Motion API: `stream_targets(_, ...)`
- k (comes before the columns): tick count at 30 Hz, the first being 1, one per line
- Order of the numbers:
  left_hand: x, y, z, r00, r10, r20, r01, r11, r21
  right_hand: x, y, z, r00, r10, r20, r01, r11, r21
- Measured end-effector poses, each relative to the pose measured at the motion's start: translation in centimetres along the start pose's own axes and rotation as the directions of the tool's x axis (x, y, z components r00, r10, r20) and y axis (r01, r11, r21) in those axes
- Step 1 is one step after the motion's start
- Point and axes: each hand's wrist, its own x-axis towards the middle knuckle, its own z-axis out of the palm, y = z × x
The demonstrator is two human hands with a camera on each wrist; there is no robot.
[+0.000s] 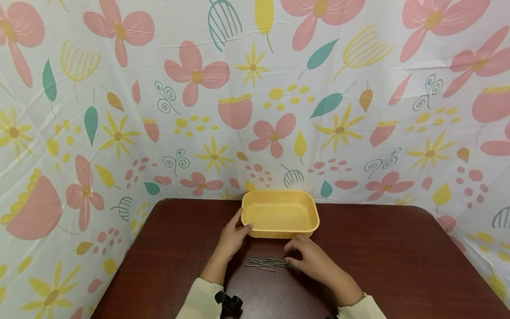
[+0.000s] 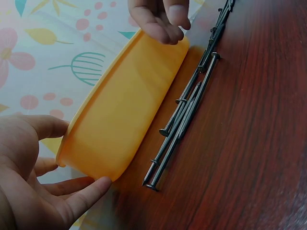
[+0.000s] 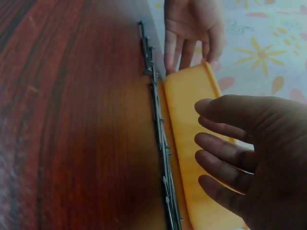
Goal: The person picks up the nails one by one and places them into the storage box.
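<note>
A yellow plastic basin [image 1: 280,233] stands on the table near the back edge, its open side up. My left hand [image 1: 232,238] holds its left end, thumb at the front corner and fingers along the side, as the left wrist view also shows. Several long metal nails [image 2: 184,122] lie loosely together in front of the basin, roughly parallel to its long side. Over the right part of these nails hovers my right hand [image 1: 314,262], close to the basin's front right side. Its fingers [image 3: 223,165] are loosely bent, with nothing between them.
A dark reddish-brown table [image 1: 398,257] with rounded back corners lies under everything. Behind it and to the sides hangs a white cloth [image 1: 239,168] with flowers and leaves. A black strap [image 1: 229,303] sits on the left sleeve.
</note>
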Motion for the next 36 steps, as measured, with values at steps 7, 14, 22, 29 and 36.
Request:
stream_targets(7, 0.0, 0.0, 0.0, 1.000, 0.005, -0.001, -0.005, 1.000, 0.010, 0.0, -0.1, 0.3, 0.999, 0.021, 0.038, -0.021, 1.000, -0.007)
stream_targets(14, -0.1, 0.0, 0.0, 1.000, -0.005, 0.002, 0.005, 1.000, 0.000, -0.1, 0.2, 0.8, 0.999, 0.014, 0.049, -0.013, 1.000, -0.025)
stream_targets(22, -0.2, 0.0, -0.1, 1.000, -0.008, -0.002, 0.008, 1.000, 0.003, 0.0, 0.2, 1.1, 0.998, 0.024, 0.059, -0.022, 0.999, -0.041)
stream_targets(29, -0.1, 0.0, 0.0, 1.000, 0.000, -0.006, 0.000, 1.000, 0.010, -0.1, 0.1, 1.1, 0.999, 0.013, 0.049, -0.012, 0.999, -0.034)
stream_targets(36, -0.1, 0.0, 0.0, 1.000, -0.001, -0.006, 0.001, 1.000, 0.003, -0.1, 0.1, 1.0, 0.998, 0.016, 0.067, -0.015, 1.000, -0.006)
